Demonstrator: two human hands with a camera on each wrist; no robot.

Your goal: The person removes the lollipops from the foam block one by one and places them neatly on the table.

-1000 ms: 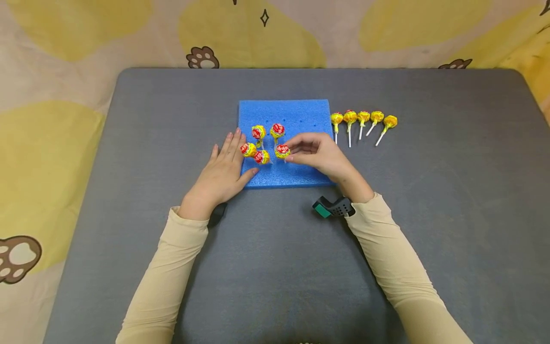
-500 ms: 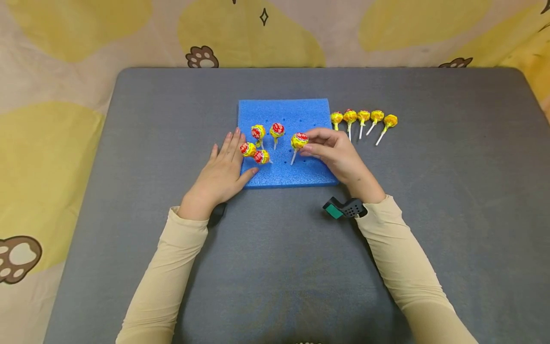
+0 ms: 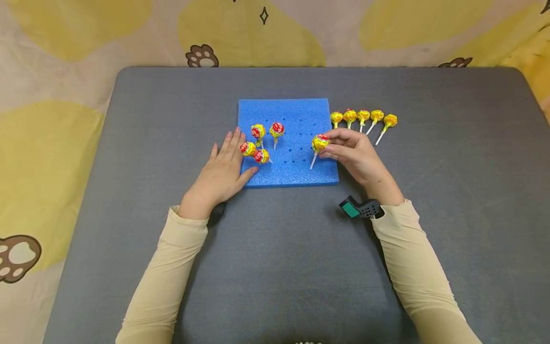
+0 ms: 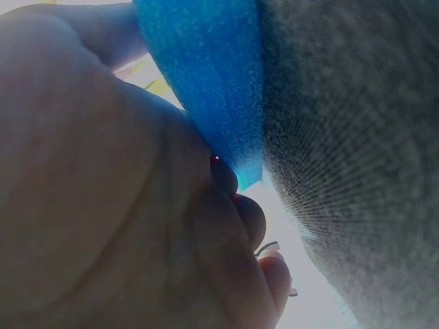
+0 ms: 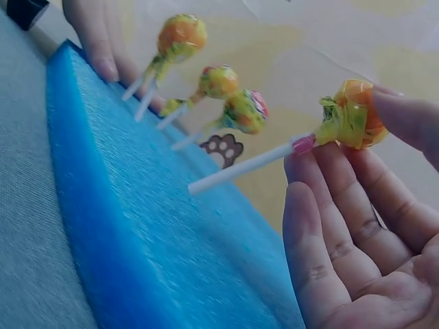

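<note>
A blue foam block with small holes lies flat on the table. My left hand rests along its left edge, fingers straight and thumb over the near corner. Several wrapped lollipops stand in the foam's left half, one of them a red-topped lollipop. My right hand pinches a yellow-and-red lollipop by its wrapped head, over the foam's right side. In the right wrist view the held lollipop's white stick slants down, its end clear of the foam.
Several more lollipops lie in a row on the grey table, just right of the foam and partly behind my right hand. A patterned cloth hangs behind the table's far edge.
My right hand has carried its lollipop from the foam's middle to its right side, with the stick coming into view. My left hand and the standing lollipops have stayed put.
</note>
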